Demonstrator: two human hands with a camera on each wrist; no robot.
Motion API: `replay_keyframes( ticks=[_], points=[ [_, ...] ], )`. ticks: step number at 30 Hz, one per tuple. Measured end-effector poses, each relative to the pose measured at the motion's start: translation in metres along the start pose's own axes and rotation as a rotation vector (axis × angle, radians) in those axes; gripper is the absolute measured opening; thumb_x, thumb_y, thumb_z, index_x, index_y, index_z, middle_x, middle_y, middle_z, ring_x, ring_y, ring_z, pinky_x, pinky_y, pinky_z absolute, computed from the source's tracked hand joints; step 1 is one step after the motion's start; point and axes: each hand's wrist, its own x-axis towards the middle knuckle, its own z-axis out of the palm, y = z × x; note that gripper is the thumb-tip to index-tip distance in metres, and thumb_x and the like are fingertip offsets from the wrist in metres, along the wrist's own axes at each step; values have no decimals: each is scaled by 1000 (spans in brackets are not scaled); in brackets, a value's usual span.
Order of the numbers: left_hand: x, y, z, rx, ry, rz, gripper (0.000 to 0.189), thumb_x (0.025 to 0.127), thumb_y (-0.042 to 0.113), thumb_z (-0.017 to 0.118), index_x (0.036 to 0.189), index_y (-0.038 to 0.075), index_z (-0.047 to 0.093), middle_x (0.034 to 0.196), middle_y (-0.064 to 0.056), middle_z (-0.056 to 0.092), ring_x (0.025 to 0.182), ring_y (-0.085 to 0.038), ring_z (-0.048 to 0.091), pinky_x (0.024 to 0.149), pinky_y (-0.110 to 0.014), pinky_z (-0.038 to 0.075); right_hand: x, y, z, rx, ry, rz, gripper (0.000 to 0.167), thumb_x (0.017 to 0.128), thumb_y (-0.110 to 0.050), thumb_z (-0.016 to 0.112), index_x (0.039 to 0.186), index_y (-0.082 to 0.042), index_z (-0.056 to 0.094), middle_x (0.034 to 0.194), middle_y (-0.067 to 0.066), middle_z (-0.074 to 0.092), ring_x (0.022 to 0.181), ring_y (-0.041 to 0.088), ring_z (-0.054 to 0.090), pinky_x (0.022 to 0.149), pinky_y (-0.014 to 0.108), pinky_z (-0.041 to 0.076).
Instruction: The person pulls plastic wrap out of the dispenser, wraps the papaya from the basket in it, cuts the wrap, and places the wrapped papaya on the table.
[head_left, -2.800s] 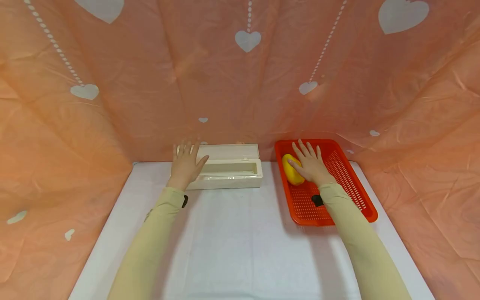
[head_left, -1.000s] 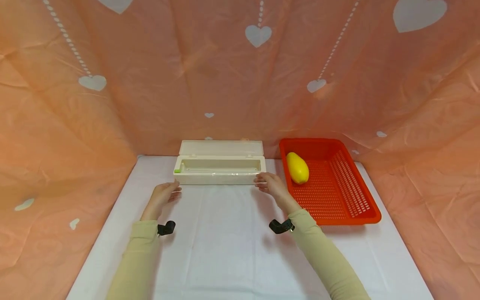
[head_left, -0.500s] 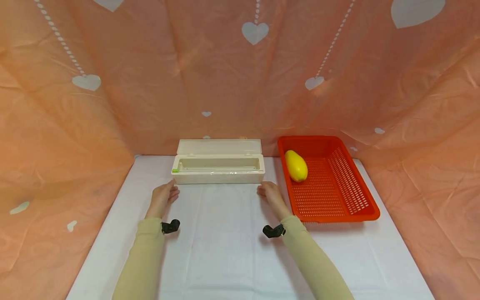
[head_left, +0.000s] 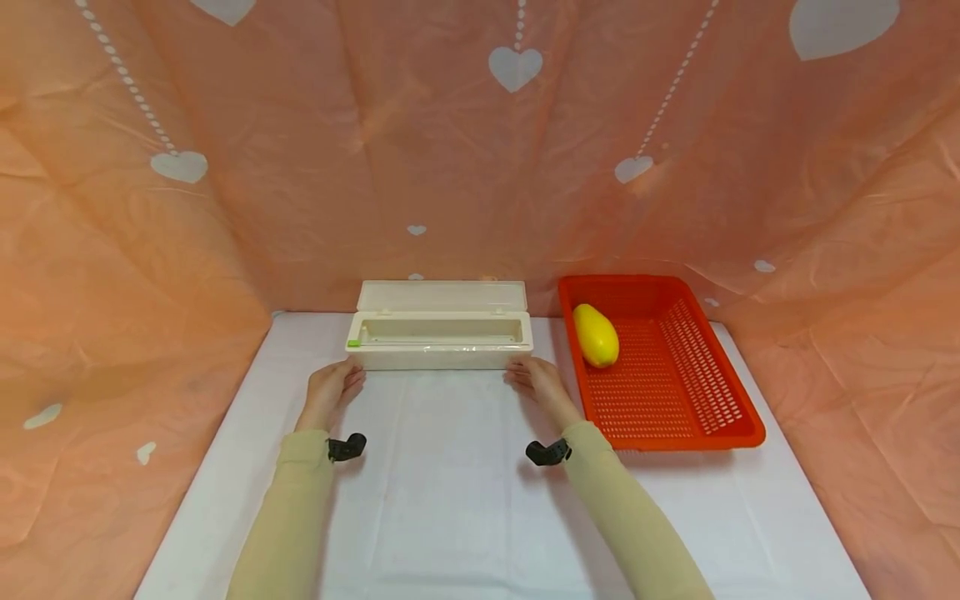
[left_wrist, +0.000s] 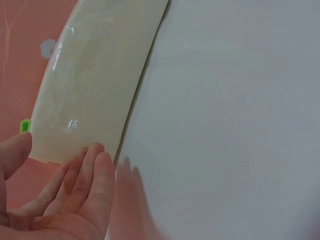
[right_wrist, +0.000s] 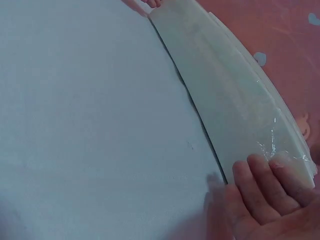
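We have the cream slide-cutter box (head_left: 438, 359) at the back of the white table (head_left: 442, 500), lid (head_left: 442, 296) tipped open, our left hand (head_left: 327, 392) and right hand (head_left: 543, 388) at its front corners with fingers fairly straight and grasping nothing, though we cannot tell how firmly they touch. To steady it well, we should bear evenly on both ends, leave the green slider (head_left: 354, 342) alone and avoid creasing the glossy film (right_wrist: 273, 135) across the front
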Motion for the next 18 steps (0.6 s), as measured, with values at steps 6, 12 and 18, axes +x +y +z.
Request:
replay_keyframes(
  ticks=[6, 12, 18],
  points=[
    [-4, 5, 4, -45, -37, -11, 45, 100, 17, 51, 133, -11, 41, 101, -11, 63, 105, -18, 62, 104, -36, 38, 3, -3, -1, -2, -46, 16, 37, 100, -22, 46, 118, 9, 55, 118, 23, 60, 116, 39, 54, 100, 42, 44],
    [-11, 9, 5, -82, -77, -21, 43, 101, 12, 48, 136, -10, 38, 107, -12, 63, 111, -20, 58, 107, -38, 34, 6, -1, -2, -21, -26, 16, 33, 100, -21, 48, 115, 7, 58, 110, 19, 65, 109, 35, 60, 96, 42, 48],
    [-11, 11, 5, -92, -83, -31, 40, 100, 12, 51, 133, -8, 41, 99, -9, 66, 107, -19, 62, 104, -36, 38, 8, -2, 2, -36, 2, -9, 30, 99, -16, 52, 114, 8, 61, 101, 16, 68, 103, 33, 63, 94, 43, 48]
  ],
)
